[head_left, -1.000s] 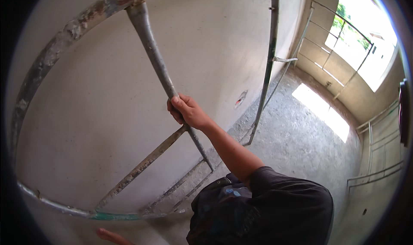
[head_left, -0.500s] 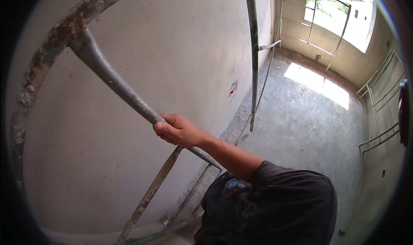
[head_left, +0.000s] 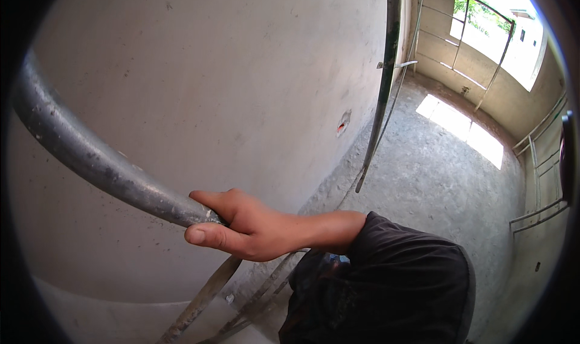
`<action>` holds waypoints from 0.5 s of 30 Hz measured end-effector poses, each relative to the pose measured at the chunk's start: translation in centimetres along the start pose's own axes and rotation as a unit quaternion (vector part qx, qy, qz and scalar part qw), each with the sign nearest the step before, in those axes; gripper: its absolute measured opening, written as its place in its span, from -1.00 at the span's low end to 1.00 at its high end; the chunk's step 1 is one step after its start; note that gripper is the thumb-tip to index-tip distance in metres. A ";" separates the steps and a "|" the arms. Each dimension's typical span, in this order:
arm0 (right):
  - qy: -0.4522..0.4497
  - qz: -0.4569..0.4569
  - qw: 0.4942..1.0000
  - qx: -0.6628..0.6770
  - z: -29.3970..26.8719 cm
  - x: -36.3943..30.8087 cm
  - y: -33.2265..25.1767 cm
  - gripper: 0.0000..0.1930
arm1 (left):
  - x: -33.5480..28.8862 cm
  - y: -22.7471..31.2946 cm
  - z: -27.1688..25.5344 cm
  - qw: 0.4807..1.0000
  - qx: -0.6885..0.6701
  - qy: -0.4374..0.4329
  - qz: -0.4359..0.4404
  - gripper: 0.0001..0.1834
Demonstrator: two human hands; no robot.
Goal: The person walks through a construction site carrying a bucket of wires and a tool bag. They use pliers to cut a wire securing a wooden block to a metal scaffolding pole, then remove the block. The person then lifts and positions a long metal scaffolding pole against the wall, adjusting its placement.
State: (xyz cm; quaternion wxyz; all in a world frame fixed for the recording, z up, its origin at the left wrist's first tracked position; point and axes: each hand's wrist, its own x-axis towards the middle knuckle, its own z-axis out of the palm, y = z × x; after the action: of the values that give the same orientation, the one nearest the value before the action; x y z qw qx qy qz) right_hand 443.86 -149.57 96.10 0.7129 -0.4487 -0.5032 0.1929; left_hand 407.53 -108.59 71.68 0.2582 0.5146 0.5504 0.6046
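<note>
My right hand (head_left: 248, 223) reaches across to the left, its back facing up. It grips a grey metal tube (head_left: 115, 168), spotted with dried plaster, that looks like part of a scaffold frame. The thumb lies along the near side of the tube and the index finger on the far side; the other fingers are hidden underneath. The tube rises and curves toward the left edge. Below the hand a thinner, stained brace (head_left: 202, 301) slants down toward the lower edge. My left hand is not in view.
A plastered wall (head_left: 241, 72) stands close behind the tube, with a small broken hole (head_left: 343, 124). A dark upright pole (head_left: 386, 72) is beyond my hand. More metal frames (head_left: 465, 35) stand by the bright window opening and along the right wall, over a rough concrete floor (head_left: 423, 175).
The tube looks larger and nearer, and my right hand sits lower in view with thumb and index finger more spread. The rusty curved bar at upper left has left the view.
</note>
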 end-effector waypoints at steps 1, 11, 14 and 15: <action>0.014 -0.003 1.000 -0.007 -0.2 -0.5 -0.2 -0.44 | 0.2 0.6 -0.3 1.000 -0.019 0.001 -0.005 -0.23; 0.189 -0.071 0.978 -0.047 -6.1 -8.6 -4.5 -0.41 | -3.5 5.8 -4.7 0.979 -0.198 0.001 -0.051 -0.20; 0.234 -0.068 0.962 -0.123 -9.6 -14.3 -7.3 -0.34 | -10.5 9.7 -1.4 0.974 -0.206 -0.053 -0.075 -0.08; 0.245 -0.096 0.957 -0.120 -10.8 -16.5 -7.8 -0.34 | -13.3 11.1 -0.3 0.976 -0.194 -0.063 -0.075 -0.01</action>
State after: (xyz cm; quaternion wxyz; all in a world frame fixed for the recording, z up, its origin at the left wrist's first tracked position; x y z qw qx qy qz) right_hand 445.12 -170.46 92.63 0.7704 -0.5140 -0.3733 -0.0540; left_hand 414.54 -123.31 77.59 0.4323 0.4488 0.4424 0.6450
